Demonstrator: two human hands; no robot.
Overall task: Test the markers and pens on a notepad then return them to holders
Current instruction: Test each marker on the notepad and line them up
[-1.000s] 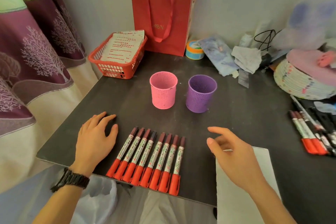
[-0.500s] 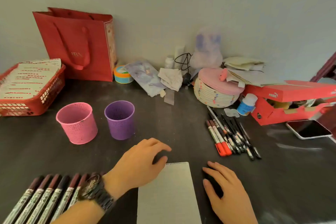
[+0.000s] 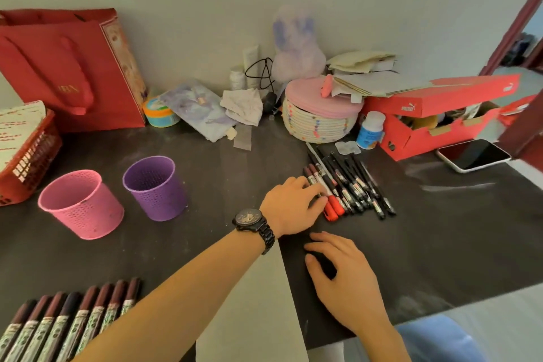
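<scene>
Reaching across the notepad (image 3: 264,303) with the left hand (image 3: 293,209) for the loose markers (image 3: 333,206) to test, fingers (image 3: 316,189) together on the red-ended ones; pinching or not, cannot tell. Resting the right hand (image 3: 343,276) on the table (image 3: 440,244), fingers apart, probably for balance.

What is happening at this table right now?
A person's left hand reaches across to the loose markers and pens on the right, fingers on the red-ended ones; whether it grips one is unclear. The right hand rests on the table beside the notepad. The pink holder and purple holder hold nothing yet.
</scene>
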